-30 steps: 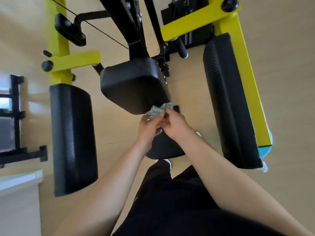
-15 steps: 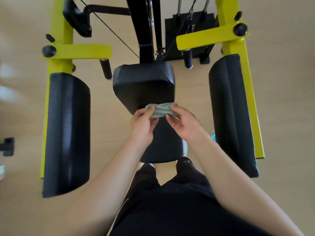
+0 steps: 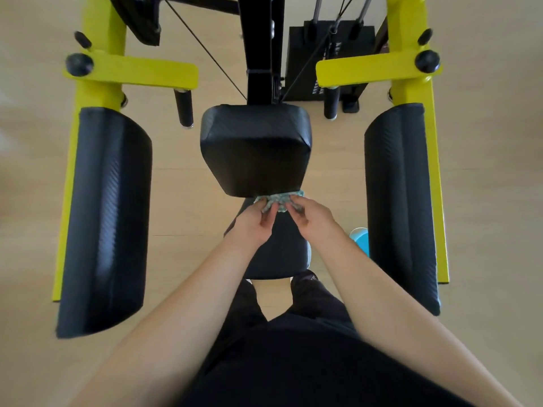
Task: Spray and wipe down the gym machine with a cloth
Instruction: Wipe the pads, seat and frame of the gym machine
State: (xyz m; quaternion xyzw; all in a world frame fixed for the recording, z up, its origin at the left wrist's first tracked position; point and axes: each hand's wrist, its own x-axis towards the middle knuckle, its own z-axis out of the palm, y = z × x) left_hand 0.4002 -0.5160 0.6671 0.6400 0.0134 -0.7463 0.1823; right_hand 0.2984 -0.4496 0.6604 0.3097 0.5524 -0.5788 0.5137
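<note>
Floor (image 3: 176,201): pale wood under the yellow-framed gym machine (image 3: 132,72).
Cloth (image 3: 276,200): bunched, long axis side to side, at the centre pad's (image 3: 255,148) near edge.
Hands: left hand (image 3: 255,226) and right hand (image 3: 312,221) each pinch one end, equally near.
Heading: centre pad straight ahead of both.

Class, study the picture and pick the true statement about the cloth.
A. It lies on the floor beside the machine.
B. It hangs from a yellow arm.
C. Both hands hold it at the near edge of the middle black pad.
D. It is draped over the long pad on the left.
C: the left hand and the right hand both pinch the cloth against the near edge of the middle pad.
</note>
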